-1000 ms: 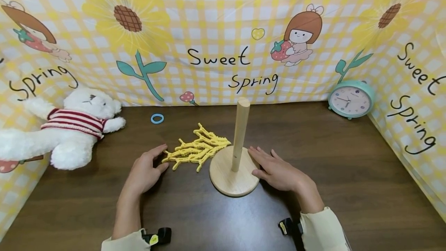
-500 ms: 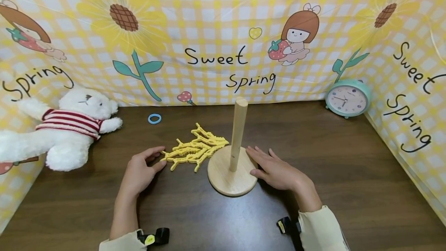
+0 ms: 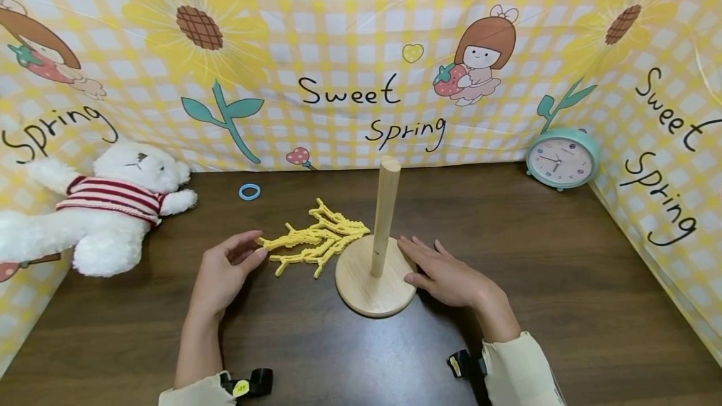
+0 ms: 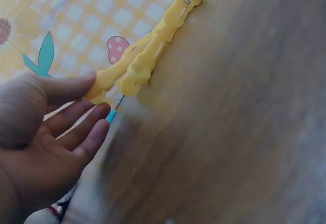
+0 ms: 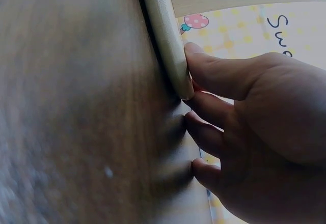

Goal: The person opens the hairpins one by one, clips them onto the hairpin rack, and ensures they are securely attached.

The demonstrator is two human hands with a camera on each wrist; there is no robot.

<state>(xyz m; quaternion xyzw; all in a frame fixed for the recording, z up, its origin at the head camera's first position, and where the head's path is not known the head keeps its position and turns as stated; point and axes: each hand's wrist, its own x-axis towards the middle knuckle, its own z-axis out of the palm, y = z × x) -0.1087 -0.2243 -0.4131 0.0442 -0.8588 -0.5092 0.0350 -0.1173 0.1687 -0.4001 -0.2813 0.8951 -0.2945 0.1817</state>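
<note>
yellow branch point(image 4: 146, 61), centre-left of the head view, its left tip pinched by the left hand point(image 3: 222, 274).

by the look of it the work is at an early stage: one tip is gripped, the other twigs lie spread on the table point(image 3: 564, 281), and the wooden post point(image 3: 385, 218) stands upright and bare; lifting the rest seems left to do. the right hand point(image 3: 457, 281), fingers nearly straight, rests at the right rim of the round base point(image 3: 375, 298). the branch's right end comes close behind that base; whether they touch i cannot tell. free table runs lower centre and right, toward the clock point(image 3: 561, 158); a blue ring point(image 3: 249, 192) and teddy bear point(image 3: 121, 230) narrow the upper left, and the cloth point(image 3: 338, 17) walls the back edge.
</note>
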